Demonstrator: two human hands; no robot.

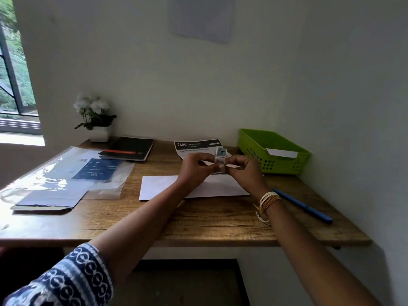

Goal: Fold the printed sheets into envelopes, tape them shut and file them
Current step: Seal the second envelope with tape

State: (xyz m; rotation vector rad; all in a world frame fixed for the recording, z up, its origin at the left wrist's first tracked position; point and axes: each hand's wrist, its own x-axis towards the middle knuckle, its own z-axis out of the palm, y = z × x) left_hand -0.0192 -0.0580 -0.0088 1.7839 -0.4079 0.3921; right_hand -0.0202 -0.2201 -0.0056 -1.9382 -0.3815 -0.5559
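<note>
- Left hand [194, 166] and right hand [242, 167] are meeting above the desk [198, 221], both pinching a tape roll [220, 159] held upright between them.
- White envelope [167, 186] is lying flat beneath the hands.
- Printed sheet [194, 145] is lying behind; green basket [273, 151] is sitting right.

Your desk [198, 226] is wood with a matt, visible grain. The envelope [159, 186] and printed sheet [194, 145] on it are matt paper. The green basket [284, 161] is smooth perforated plastic, and the clear sleeve [39, 173] is glossy plastic catching window glare. The notebook [132, 147] cover looks matt black.
</note>
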